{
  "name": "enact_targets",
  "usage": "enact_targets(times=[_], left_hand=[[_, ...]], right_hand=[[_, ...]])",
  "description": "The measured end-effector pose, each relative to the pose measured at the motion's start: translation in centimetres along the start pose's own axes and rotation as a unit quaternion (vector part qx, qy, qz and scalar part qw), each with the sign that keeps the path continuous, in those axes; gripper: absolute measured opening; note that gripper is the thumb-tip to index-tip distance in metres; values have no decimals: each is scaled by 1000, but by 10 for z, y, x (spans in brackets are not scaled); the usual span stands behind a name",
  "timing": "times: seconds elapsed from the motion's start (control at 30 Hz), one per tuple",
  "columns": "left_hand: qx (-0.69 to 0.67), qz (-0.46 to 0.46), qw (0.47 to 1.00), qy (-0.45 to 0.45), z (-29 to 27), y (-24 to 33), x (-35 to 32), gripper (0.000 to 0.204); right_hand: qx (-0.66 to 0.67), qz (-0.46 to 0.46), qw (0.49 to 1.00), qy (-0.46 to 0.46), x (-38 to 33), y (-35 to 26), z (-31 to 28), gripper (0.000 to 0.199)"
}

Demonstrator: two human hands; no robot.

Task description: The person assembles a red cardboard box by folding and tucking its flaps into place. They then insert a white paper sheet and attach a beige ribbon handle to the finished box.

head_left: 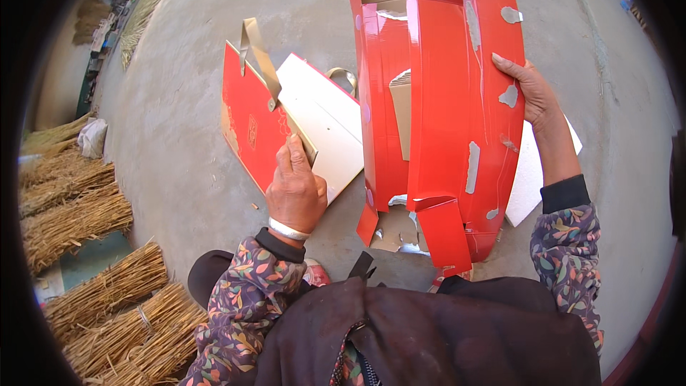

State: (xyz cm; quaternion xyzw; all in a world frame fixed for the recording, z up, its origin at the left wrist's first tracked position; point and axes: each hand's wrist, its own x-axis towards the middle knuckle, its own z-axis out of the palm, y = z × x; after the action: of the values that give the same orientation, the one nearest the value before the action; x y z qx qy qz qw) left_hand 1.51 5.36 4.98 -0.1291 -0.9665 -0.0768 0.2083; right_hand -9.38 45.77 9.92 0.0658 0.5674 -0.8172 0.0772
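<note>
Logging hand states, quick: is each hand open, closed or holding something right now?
Left hand: closed, holding the red strap-handled panel by its edge.
Right hand: holding the torn red cardboard box at its side, most fingers hidden.

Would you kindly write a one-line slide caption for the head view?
Left hand holds a red panel with a tan strap; right hand grips a torn red cardboard box.

A farmyard-like place; straw bundles (111, 286) line the concrete ground (171, 150).
</note>
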Motion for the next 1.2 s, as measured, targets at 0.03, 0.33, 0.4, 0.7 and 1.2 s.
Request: enact_targets(times=[0.03, 0.33, 0.4, 0.7, 1.2], left_hand=[[-29, -30, 999, 22, -11, -9, -3, 72], [-131, -106, 980, 101, -59, -32, -26, 70], [-132, -94, 981, 110, -57, -32, -27, 72], [-165, -67, 983, 47, -47, -26, -32, 77], [-160, -428, 887, 67, 109, -118, -82, 71]], right_hand=[[-11, 21, 1000, -1, 22, -1, 17, 37], [-48, 93, 976, -192, 141, 42, 185, 42], [-54, 127, 967, -212, 154, 77, 219, 41], [-277, 173, 927, -183, 200, 228, 296, 31], [-61, 90, 968, -228, 192, 281, 236, 43]])
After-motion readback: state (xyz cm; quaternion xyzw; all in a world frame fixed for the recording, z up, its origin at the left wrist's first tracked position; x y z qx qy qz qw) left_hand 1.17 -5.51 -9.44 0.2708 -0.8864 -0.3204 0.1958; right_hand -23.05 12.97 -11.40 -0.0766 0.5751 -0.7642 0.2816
